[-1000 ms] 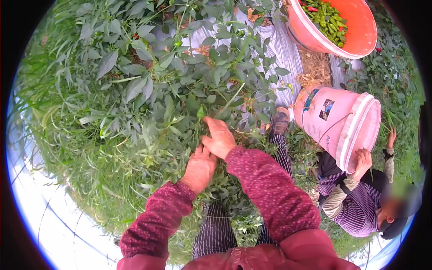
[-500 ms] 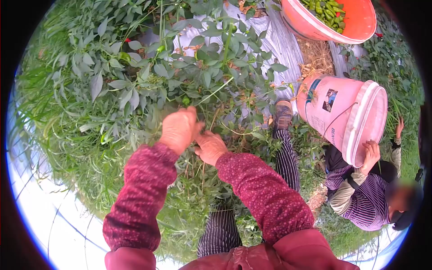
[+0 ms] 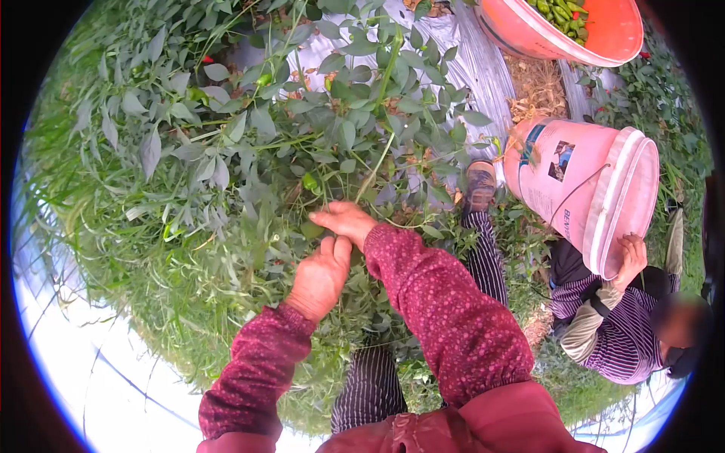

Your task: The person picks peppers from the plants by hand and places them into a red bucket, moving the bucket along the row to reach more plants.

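My right hand [image 3: 347, 223] reaches in among the pepper plant's stems. Its thumb and fingers come together at a leaf [image 3: 311, 229], and whatever they pinch is hidden. Just below it my left hand [image 3: 320, 276] is closed, fingers curled under the right palm, with any contents out of sight. A small green pepper [image 3: 310, 181] hangs on the pepper plant [image 3: 343, 136] a little above both hands.
An orange bucket [image 3: 502, 30] holding green peppers [image 3: 560, 13] stands at top right. Below it a co-worker's hand [image 3: 629, 260] holds a tilted pink bucket [image 3: 555, 166]. Silvery plastic sheeting [image 3: 472, 68] covers soil between rows. Tall grass [image 3: 83, 204] grows on the left.
My left hand has moved down and slightly right, below my right hand. My right hand has risen a little towards the stems. The pink bucket has shifted slightly right in view.
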Tool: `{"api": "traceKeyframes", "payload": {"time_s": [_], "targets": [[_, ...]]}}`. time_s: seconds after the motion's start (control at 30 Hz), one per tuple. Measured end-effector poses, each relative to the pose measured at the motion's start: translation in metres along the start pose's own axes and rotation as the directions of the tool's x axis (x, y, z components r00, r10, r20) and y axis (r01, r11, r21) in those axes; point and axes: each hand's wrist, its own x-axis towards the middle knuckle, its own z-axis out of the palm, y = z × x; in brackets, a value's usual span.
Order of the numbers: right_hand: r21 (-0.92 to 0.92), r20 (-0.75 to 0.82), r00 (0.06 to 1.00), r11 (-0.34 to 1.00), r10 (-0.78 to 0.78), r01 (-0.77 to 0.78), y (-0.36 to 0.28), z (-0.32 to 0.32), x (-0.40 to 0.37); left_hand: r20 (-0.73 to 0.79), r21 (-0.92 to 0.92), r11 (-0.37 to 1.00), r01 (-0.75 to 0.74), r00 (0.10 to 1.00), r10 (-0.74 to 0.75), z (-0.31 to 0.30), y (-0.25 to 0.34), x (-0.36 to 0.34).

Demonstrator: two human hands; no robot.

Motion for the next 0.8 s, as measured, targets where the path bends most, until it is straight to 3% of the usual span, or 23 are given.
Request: {"api": "traceKeyframes", "payload": {"time_s": [0.07,0.13,0.2,0.3,0.4,0.5,0.57,0.6,0.7,0.77,0.8], "targets": [[0.019,-0.016,0.999,0.999,-0.028,0.029,0.012,0.002,0.005,-0.037,0.017,0.999,-0.042,0.998,0.043,-0.014,-0.002,0.0],[-0.425,-0.168,0.983,0.905,-0.08,0.001,0.005,0.01,-0.003,-0.041,0.027,0.992,-0.123,0.991,0.124,-0.024,-0.01,-0.001],[-0.488,-0.209,0.966,0.872,-0.151,0.031,-0.002,0.015,-0.01,-0.046,0.047,0.985,-0.169,0.984,0.171,-0.038,-0.013,0.0],[-0.724,-0.213,0.958,0.689,-0.192,-0.023,0.009,0.019,-0.018,-0.092,0.107,0.981,-0.16,0.981,0.17,-0.072,-0.008,0.005],[-0.771,-0.238,0.953,0.634,-0.188,-0.068,0.004,0.024,-0.03,-0.099,0.053,0.99,-0.129,0.986,0.134,-0.079,-0.033,0.036],[-0.754,-0.21,0.94,0.657,-0.268,0.019,0.004,0.024,-0.031,-0.01,0.182,0.969,-0.167,0.985,0.172,-0.034,-0.069,0.072],[-0.705,-0.2,0.931,0.705,-0.305,0.08,0.005,0.018,-0.028,0.19,0.415,0.903,-0.111,0.981,0.034,-0.011,-0.074,0.083],[-0.703,-0.199,0.934,0.707,-0.298,0.076,0.005,0.017,-0.029,0.195,0.41,0.905,-0.112,0.98,0.032,-0.008,-0.075,0.084],[-0.702,-0.191,0.943,0.709,-0.274,0.063,0.007,0.012,-0.029,0.182,0.427,0.894,-0.139,0.981,0.066,-0.007,-0.074,0.085],[-0.744,-0.156,0.957,0.666,-0.246,0.05,0.011,0.013,-0.029,0.268,0.391,0.879,-0.271,0.948,0.173,-0.015,-0.069,0.073],[-0.745,-0.153,0.957,0.665,-0.246,0.052,0.012,0.014,-0.029,0.267,0.391,0.88,-0.268,0.948,0.17,-0.023,-0.066,0.068]]}}
